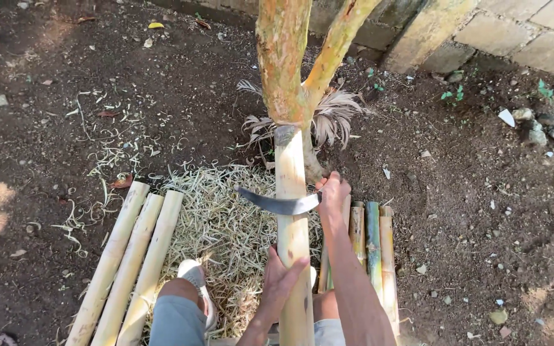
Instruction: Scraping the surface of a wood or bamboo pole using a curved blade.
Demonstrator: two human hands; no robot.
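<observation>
A pale bamboo pole (290, 186) leans away from me, its far end propped in the fork of a small tree (283, 57). My left hand (281, 279) grips the pole low down, close to my body. My right hand (332, 193) is closed on the handle of a curved dark blade (276, 203), which lies crosswise on the pole about midway up. A heap of pale bamboo shavings (216, 218) covers the soil under the pole.
Three peeled bamboo poles (129, 256) lie side by side on the left. Several unpeeled, greener bamboo poles (370, 237) lie on the right. My sandalled foot (195, 279) rests on the shavings. A stone block wall (514, 32) runs along the back right. Dark soil surrounds everything.
</observation>
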